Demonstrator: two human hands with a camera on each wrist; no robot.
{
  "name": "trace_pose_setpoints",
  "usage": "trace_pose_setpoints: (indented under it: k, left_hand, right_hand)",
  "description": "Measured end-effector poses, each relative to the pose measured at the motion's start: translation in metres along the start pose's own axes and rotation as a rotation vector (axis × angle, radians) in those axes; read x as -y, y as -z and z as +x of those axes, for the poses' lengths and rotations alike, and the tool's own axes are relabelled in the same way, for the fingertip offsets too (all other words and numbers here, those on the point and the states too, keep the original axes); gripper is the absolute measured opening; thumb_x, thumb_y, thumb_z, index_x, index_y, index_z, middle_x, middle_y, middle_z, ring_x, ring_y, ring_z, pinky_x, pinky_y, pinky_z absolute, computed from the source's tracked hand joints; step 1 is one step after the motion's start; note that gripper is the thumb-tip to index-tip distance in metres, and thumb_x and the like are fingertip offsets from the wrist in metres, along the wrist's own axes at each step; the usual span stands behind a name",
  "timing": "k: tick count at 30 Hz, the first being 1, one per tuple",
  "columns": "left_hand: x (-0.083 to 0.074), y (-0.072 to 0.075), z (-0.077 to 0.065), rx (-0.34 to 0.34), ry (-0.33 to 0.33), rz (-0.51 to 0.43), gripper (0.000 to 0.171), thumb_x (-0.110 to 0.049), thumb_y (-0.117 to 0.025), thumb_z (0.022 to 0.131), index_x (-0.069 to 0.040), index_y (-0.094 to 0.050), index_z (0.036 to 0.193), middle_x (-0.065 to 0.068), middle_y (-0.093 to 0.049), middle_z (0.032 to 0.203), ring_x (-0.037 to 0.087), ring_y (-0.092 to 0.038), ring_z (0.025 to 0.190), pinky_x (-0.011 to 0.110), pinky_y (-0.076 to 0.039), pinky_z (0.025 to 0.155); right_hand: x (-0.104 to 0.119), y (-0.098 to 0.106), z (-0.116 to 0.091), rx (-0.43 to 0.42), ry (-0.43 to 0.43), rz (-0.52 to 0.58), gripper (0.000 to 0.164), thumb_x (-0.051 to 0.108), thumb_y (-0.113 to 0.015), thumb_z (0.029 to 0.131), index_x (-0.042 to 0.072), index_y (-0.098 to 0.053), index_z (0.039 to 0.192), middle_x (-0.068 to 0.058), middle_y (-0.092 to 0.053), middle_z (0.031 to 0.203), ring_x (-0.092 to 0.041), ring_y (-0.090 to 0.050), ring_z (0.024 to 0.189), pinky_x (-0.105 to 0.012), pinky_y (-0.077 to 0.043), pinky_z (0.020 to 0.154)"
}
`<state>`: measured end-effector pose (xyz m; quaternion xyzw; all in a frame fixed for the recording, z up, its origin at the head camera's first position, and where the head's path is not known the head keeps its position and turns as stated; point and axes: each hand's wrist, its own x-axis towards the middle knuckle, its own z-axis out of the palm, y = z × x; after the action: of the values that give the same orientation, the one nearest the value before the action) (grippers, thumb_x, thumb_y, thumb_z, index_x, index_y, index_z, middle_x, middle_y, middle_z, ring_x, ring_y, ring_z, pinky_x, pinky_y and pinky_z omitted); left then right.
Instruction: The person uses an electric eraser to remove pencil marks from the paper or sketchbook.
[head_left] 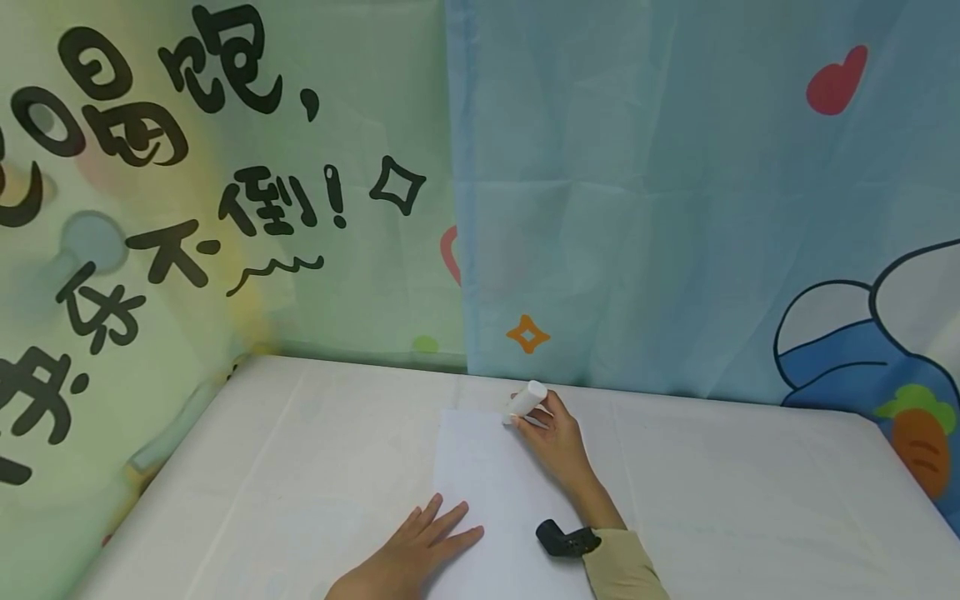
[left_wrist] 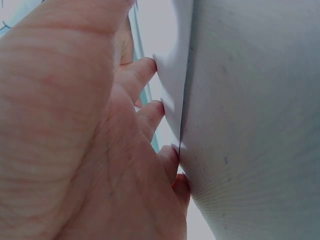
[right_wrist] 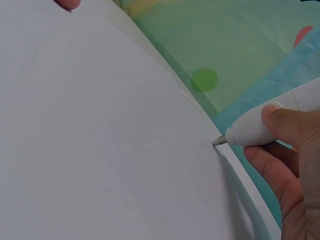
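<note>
A white sheet of paper [head_left: 480, 467] lies on the white table, its left part under the fingertips of my left hand [head_left: 412, 546]. That hand is palm down with the fingers spread; in the left wrist view its fingers [left_wrist: 150, 117] reach the paper's edge [left_wrist: 172, 85]. My right hand [head_left: 558, 442] pinches a thick white pen-shaped tool, like an electric eraser [right_wrist: 255, 125], between thumb and fingers. The thumb rests on the tool's upper side. Its narrow grey tip [right_wrist: 219, 141] points down at the far end of the paper and seems to touch it.
The white tablecloth [head_left: 720, 492] spreads out on both sides. A green printed cloth [head_left: 367, 275] and a blue one [head_left: 637, 250] hang behind the table's far edge. A black wrist camera [head_left: 566, 540] sits on the right wrist over the sheet.
</note>
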<state>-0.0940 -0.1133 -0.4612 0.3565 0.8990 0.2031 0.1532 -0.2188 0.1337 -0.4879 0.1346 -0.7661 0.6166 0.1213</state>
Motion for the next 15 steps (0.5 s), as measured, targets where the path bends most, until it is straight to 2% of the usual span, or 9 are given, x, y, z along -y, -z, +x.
trace_pose_setpoints:
  k: [1, 2, 7, 8, 9, 15]
  left_hand:
    - [-0.0002, 0.0001, 0.0001, 0.002, 0.001, -0.002, 0.082, -0.06, -0.063, 0.085, -0.027, -0.031, 0.154, 0.006, -0.026, 0.16, 0.042, -0.021, 0.145, 0.057, -0.026, 0.113]
    - [-0.0004, 0.0002, 0.0001, 0.003, 0.0, -0.004, 0.082, -0.059, -0.063, 0.085, -0.027, -0.031, 0.154, 0.006, -0.026, 0.16, 0.042, -0.021, 0.145, 0.056, -0.026, 0.113]
    - [-0.0001, -0.0007, 0.0003, 0.003, 0.002, 0.002, 0.082, -0.06, -0.063, 0.086, -0.028, -0.03, 0.154, 0.006, -0.026, 0.16, 0.041, -0.021, 0.146, 0.056, -0.026, 0.113]
    - [0.0001, -0.0009, 0.0003, 0.003, 0.002, 0.002, 0.082, -0.06, -0.063, 0.086, -0.028, -0.03, 0.154, 0.006, -0.026, 0.16, 0.041, -0.021, 0.146, 0.056, -0.026, 0.114]
    - [0.0003, -0.0012, 0.0003, -0.001, 0.0, 0.005, 0.082, -0.06, -0.063, 0.086, -0.028, -0.03, 0.154, 0.006, -0.027, 0.16, 0.041, -0.021, 0.145, 0.056, -0.026, 0.113]
    - [0.0007, -0.0021, -0.001, -0.021, -0.015, 0.021, 0.081, -0.062, -0.061, 0.086, -0.027, -0.031, 0.154, 0.007, -0.028, 0.16, 0.042, -0.023, 0.145, 0.056, -0.028, 0.112]
  right_hand:
    - [-0.0003, 0.0, 0.0, 0.0, 0.0, -0.002, 0.047, -0.012, -0.07, 0.081, -0.009, -0.05, 0.124, -0.027, -0.061, 0.12, -0.044, -0.063, 0.107, -0.034, -0.055, 0.086]
    - [-0.0001, 0.0, 0.0, 0.001, -0.001, -0.001, 0.047, -0.012, -0.07, 0.081, -0.009, -0.05, 0.124, -0.027, -0.061, 0.12, -0.037, -0.065, 0.106, -0.033, -0.055, 0.086]
    - [0.0012, -0.0003, -0.0006, 0.006, -0.002, 0.004, 0.046, -0.009, -0.07, 0.083, -0.008, -0.051, 0.125, -0.026, -0.061, 0.12, -0.036, -0.065, 0.106, -0.032, -0.055, 0.087]
    - [0.0017, -0.0004, -0.0008, 0.008, -0.001, 0.008, 0.046, -0.009, -0.07, 0.083, -0.008, -0.051, 0.125, -0.026, -0.061, 0.119, -0.037, -0.065, 0.106, -0.033, -0.055, 0.087]
    - [0.002, -0.0006, -0.0009, 0.009, 0.003, 0.007, 0.045, -0.009, -0.07, 0.083, -0.008, -0.051, 0.125, -0.027, -0.061, 0.119, -0.043, -0.063, 0.107, -0.034, -0.055, 0.087]
    - [0.004, -0.0014, -0.0007, 0.016, -0.006, 0.016, 0.045, -0.009, -0.069, 0.083, -0.008, -0.05, 0.125, -0.027, -0.06, 0.12, -0.044, -0.063, 0.107, -0.034, -0.055, 0.087]
